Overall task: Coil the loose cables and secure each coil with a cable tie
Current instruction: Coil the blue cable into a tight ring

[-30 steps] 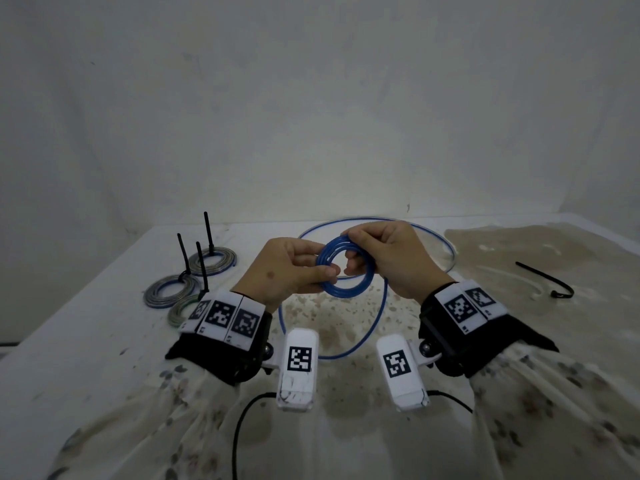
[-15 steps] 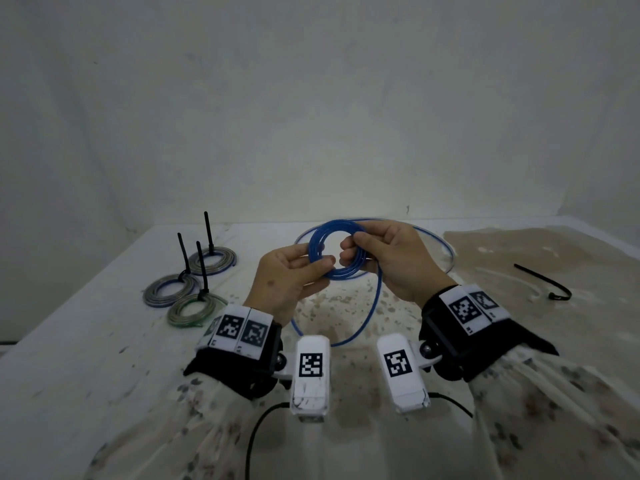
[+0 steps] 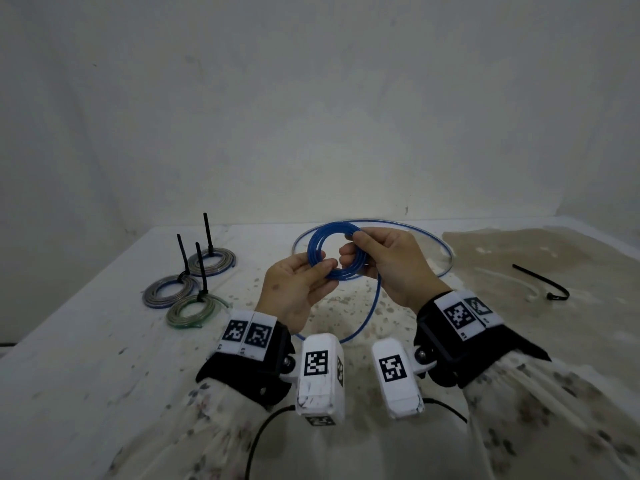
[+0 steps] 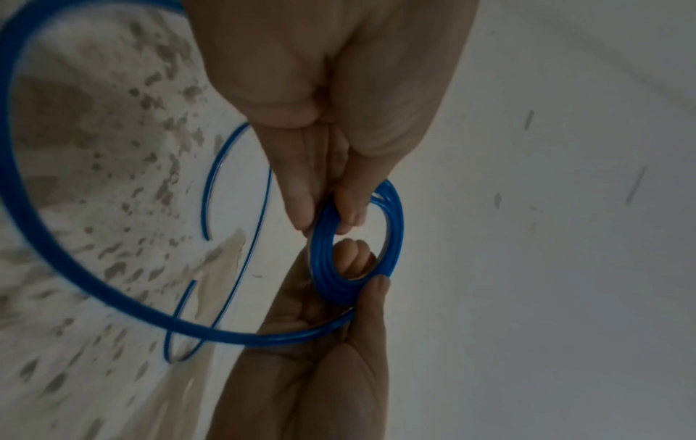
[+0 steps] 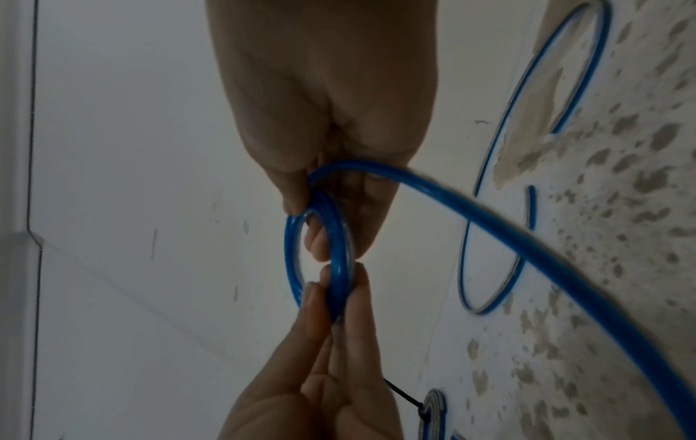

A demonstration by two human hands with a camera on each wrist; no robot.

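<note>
1. The left hand (image 3: 294, 289) pinched the near-left rim of the blue coil (image 3: 336, 251) between thumb and fingers, seemingly to keep the wound turns from springing apart.
2. The right hand (image 3: 391, 261) pinched the coil's right side, thumb inside the ring; this looked like the hand that guided each new turn on while the left one clamped.
3. The coil was held upright in the air above the worktop (image 3: 86, 358), between the two hands, its opening facing the person, which let both thumbs reach its rim.
4. The loose blue cable (image 3: 372, 306) dropped from the coil and ran in a wide loop across the worktop behind the hands, so the winding was judged unfinished.
5. A spare black cable tie (image 3: 540, 282) lay well apart on the right, probably kept for this coil.
6. Three finished coils (image 3: 183, 289) lay together on the left, each with a black tie tail standing up, seemingly set aside as done work.
7. The worktop was white and speckled, with a tan stained patch on the right; a plain pale wall (image 3: 311, 98) stood behind it.
</note>
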